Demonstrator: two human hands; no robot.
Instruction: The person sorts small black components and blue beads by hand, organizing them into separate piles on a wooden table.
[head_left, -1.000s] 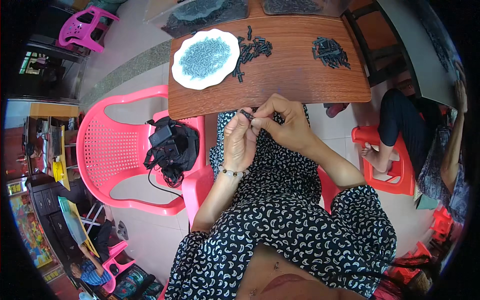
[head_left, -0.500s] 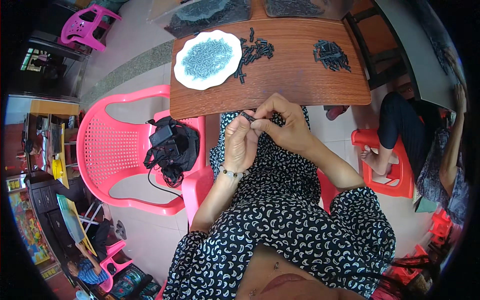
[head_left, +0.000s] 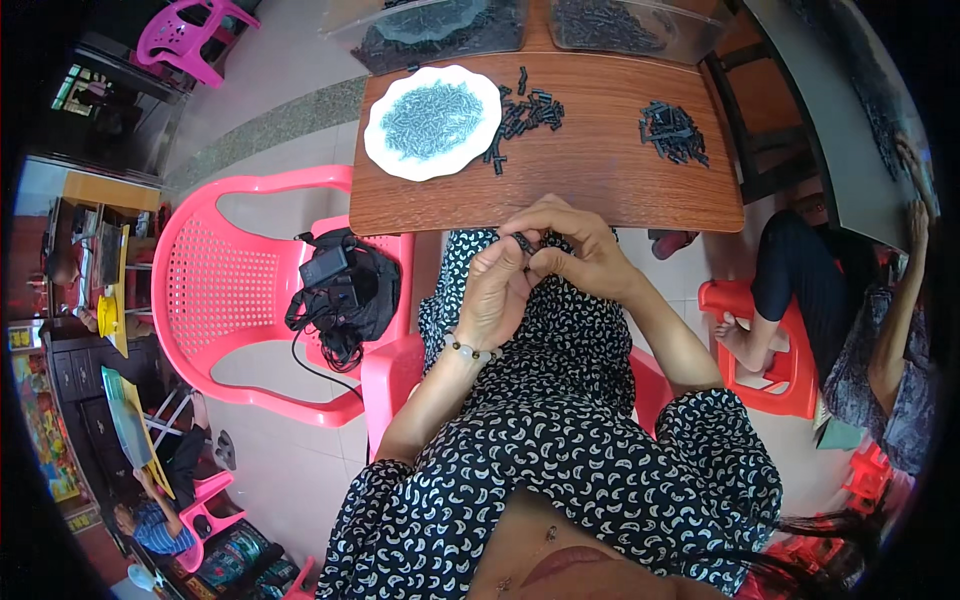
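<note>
Black part (head_left: 524, 243), one, is gripped by left hand (head_left: 494, 295); right hand (head_left: 592, 258) now reaches more over it, grip unclear. Beyond fingers: one plate (head_left: 376, 134), two piles (head_left: 674, 134).

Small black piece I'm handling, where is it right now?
In the head view, the small black piece is slightly above centre, just below the near edge of the brown table, held in the left hand with the right hand close beside it.

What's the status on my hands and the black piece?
Left hand gripping black piece; right hand, at it, grip unclear. Table edge just beyond, plate farther.
</note>
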